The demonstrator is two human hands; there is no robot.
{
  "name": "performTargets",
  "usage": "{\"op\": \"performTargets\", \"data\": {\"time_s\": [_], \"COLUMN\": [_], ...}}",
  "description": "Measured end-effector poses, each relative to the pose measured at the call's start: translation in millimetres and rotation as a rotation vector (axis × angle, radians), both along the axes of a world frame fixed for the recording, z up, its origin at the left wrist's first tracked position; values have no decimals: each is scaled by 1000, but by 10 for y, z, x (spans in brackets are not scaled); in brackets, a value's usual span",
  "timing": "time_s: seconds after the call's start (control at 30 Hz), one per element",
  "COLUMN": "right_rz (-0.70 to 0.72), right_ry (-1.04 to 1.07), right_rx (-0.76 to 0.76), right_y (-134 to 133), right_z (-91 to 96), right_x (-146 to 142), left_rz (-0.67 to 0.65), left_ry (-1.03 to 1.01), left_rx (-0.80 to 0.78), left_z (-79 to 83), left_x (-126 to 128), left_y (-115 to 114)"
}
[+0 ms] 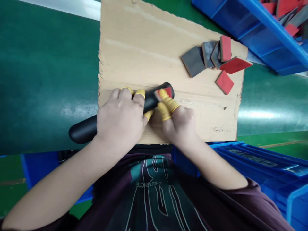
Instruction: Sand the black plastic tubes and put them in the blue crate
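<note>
A long black rounded bar (84, 129) lies slantwise over the cardboard sheet (141, 61), its near left end sticking out past the sheet. My left hand (121, 115) is closed over the middle of the bar, its fingers on the far side and the thumb on the near side. At the bar's right end, my right hand (176, 118) pinches a small red-faced sanding pad (168, 92) against the surface. That hand is slightly blurred. Yellow finger cots cover several fingertips on both hands. The underside of the pad is hidden.
Several red and grey square pads (193, 61) lie loosely at the sheet's far right. A blue bin (260, 29) holding more pads stands at the upper right. Blue crates (262, 166) stand below the green work surface (48, 70) at the right.
</note>
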State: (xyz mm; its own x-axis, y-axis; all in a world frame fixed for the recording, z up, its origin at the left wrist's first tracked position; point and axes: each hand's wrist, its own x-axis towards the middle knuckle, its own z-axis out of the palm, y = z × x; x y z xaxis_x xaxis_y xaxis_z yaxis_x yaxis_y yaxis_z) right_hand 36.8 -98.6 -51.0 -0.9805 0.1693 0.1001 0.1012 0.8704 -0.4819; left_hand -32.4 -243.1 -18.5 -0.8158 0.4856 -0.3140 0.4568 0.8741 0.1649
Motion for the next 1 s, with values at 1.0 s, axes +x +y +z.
{"op": "performTargets", "data": {"time_s": [1.0], "right_rz": [-11], "right_ry": [-40], "right_rx": [55], "right_y": [35], "right_z": [17], "right_x": [4], "left_rz": [59], "left_ry": [17], "left_rx": [35], "left_z": [-25], "left_x": [117], "left_y": [31]}}
